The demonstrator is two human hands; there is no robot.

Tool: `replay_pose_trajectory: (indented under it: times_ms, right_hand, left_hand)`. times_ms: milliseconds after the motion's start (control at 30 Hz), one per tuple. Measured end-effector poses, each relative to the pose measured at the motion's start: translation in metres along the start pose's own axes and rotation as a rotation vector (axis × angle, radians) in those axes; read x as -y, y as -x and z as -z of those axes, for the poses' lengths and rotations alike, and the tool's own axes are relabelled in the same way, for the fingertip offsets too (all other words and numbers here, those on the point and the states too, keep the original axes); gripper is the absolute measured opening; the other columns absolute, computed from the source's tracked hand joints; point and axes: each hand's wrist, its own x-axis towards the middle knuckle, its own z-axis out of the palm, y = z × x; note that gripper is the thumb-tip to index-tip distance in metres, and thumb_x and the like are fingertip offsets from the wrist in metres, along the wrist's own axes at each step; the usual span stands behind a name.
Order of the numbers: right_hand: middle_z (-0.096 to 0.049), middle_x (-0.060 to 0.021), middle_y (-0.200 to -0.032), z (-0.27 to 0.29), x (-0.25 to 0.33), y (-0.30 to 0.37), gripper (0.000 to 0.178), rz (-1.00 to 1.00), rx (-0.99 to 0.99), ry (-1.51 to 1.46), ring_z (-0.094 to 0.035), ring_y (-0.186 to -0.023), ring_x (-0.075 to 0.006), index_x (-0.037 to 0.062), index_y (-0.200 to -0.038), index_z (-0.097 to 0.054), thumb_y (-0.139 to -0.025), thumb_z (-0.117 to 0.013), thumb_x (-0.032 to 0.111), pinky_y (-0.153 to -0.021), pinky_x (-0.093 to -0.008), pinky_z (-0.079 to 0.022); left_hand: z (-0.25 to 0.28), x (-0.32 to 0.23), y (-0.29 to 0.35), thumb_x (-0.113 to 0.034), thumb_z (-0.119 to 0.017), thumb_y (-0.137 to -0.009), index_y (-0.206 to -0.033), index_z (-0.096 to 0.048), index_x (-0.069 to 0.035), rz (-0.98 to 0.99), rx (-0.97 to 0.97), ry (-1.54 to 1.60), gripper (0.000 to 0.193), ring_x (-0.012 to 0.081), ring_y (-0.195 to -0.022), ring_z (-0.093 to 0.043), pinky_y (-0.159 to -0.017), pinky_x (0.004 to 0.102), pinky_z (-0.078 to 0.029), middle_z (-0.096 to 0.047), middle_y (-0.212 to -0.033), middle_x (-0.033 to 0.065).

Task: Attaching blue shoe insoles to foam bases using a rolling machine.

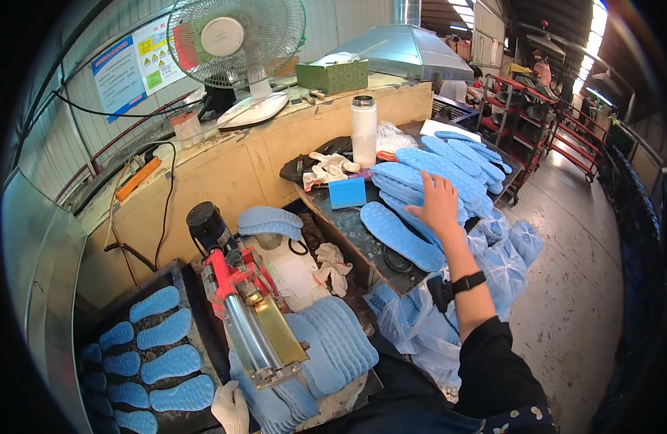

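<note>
My bare right hand (438, 205) reaches over a pile of blue insoles (440, 170) on the dark table at the right. Its fingers are spread at the side of the pile, and nothing shows in its grip. One single insole (400, 235) lies apart in front of it. At the lower edge, my left hand (231, 409) wears a whitish glove and rests beside a fanned stack of blue insoles (326, 340). How its fingers are bent is hard to make out. A roller machine (250, 318) with red brackets stands over that stack.
More blue insoles (172, 363) lie in rows on a dark surface at the left. Clear bags (503, 264) of blue items sit right of the table. A white bottle (364, 132), a blue box (347, 194) and a fan (223, 37) stand farther back. Red racks (518, 119) line the aisle.
</note>
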Motion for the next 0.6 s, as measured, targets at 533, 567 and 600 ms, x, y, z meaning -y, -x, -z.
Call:
replay_pose_trajectory:
  times_ms: [533, 567, 600]
  right_hand:
    - [-0.069, -0.0208, -0.098, 0.012, -0.036, -0.045, 0.059, -0.153, 0.466, 0.027, -0.067, -0.091, -0.0385, 0.0056, -0.122, -0.058, -0.071, -0.071, 0.032, -0.078, -0.0477, -0.053]
    - [-0.069, -0.0205, -0.096, 0.014, -0.036, -0.044, 0.058, -0.172, 0.411, 0.024, -0.067, -0.091, -0.0385, 0.0055, -0.121, -0.058, -0.071, -0.071, 0.033, -0.077, -0.0477, -0.053]
    - [-0.07, -0.0202, -0.094, 0.015, -0.036, -0.043, 0.057, -0.191, 0.355, 0.02, -0.067, -0.09, -0.0386, 0.0053, -0.12, -0.058, -0.071, -0.07, 0.033, -0.076, -0.0477, -0.052]
  left_hand:
    - [-0.006, 0.008, -0.003, -0.017, -0.057, -0.091, -0.104, -0.068, -0.005, -0.044, -0.037, 0.006, 0.021, 0.0346, -0.092, -0.065, -0.082, 0.0403, -0.051, -0.069, -0.101, 0.0158]
    - [-0.006, 0.008, -0.002, -0.017, -0.057, -0.091, -0.104, -0.068, -0.005, -0.042, -0.036, 0.007, 0.021, 0.0346, -0.092, -0.065, -0.082, 0.0403, -0.051, -0.069, -0.101, 0.0158]
    - [-0.005, 0.007, -0.003, -0.017, -0.057, -0.092, -0.104, -0.068, -0.005, -0.042, -0.034, 0.011, 0.021, 0.0346, -0.092, -0.065, -0.082, 0.0404, -0.051, -0.068, -0.1, 0.0159]
